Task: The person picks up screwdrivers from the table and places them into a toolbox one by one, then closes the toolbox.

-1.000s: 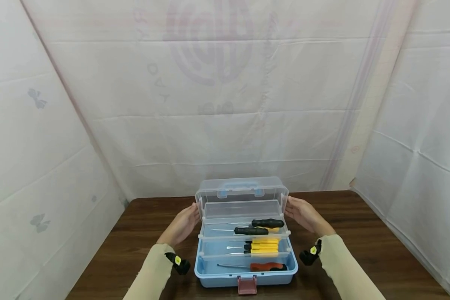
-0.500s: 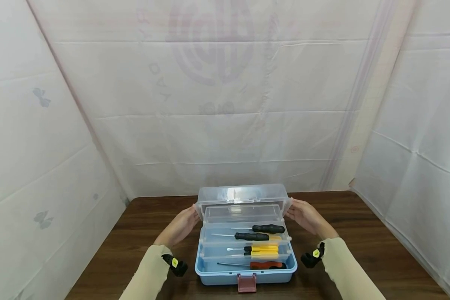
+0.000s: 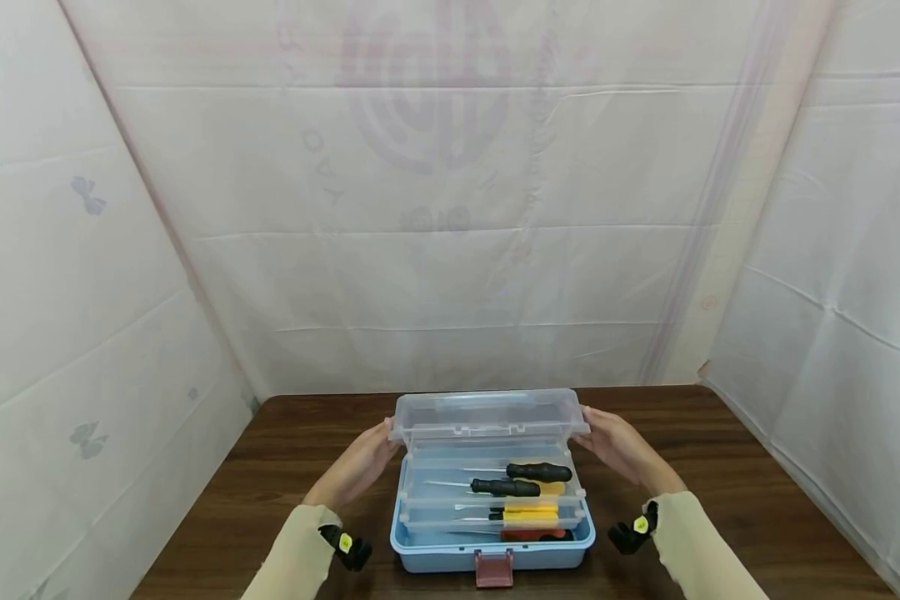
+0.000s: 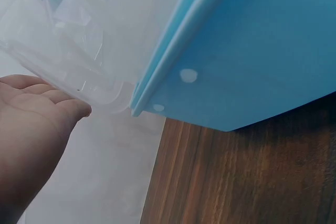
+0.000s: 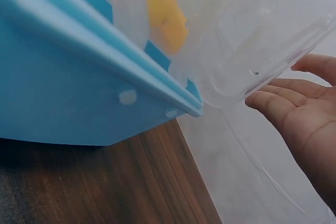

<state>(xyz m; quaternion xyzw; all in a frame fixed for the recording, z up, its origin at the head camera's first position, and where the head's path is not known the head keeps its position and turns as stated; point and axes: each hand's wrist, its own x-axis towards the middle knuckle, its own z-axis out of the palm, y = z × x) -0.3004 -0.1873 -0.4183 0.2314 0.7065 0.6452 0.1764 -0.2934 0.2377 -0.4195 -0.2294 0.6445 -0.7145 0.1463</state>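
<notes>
A light blue toolbox (image 3: 435, 560) stands on the table with its clear lid (image 3: 487, 404) raised at the back and tilted forward. Against the lid's left end rest the fingers of my left hand (image 3: 356, 467), fairly straight, as the left wrist view also shows. My right hand (image 3: 622, 450) touches the opposite end with extended fingers. Clear stepped trays (image 3: 438, 492) hold black-handled screwdrivers (image 3: 505, 487) and yellow-handled screwdrivers (image 3: 528, 516). Below them, a red-handled screwdriver (image 3: 517, 536) lies in the box, partly covered by the lowest tray. A reddish latch (image 3: 493, 571) hangs at the front.
The dark wood table (image 3: 285, 442) extends to both sides of the toolbox. Pale cloth sheets (image 3: 450, 275) enclose it at the back, left and right. Each wrist carries a black strapped-on camera, such as the left camera (image 3: 352, 550).
The lid has swung forward and down, both hands staying at its ends. The trays have sunk forward with their screwdrivers, covering more of the red-handled one.
</notes>
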